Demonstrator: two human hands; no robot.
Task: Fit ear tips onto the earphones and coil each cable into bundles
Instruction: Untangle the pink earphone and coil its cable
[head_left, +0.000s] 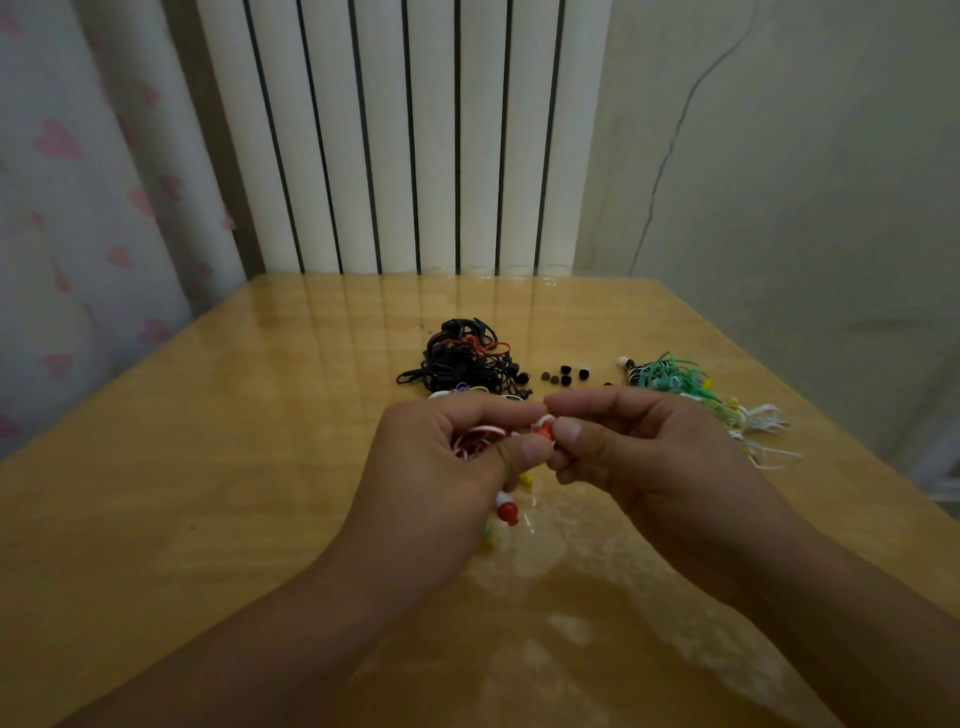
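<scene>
My left hand (441, 467) holds a coil of red-and-white cable (475, 441) in its curled fingers, and its thumb presses a red earbud (543, 430). My right hand (639, 447) pinches at that same earbud from the right; whatever sits between its fingertips is hidden. A second red-and-white earbud (506, 509) dangles below my left hand. Loose dark ear tips (563, 374) lie on the table behind my hands.
A tangled pile of black earphones (465, 361) lies mid-table. A heap of green, white and yellow earphones (696, 395) sits to the right. The wooden table (208, 467) stands against a white radiator (405, 135), with a heart-patterned curtain (67, 208) at the left.
</scene>
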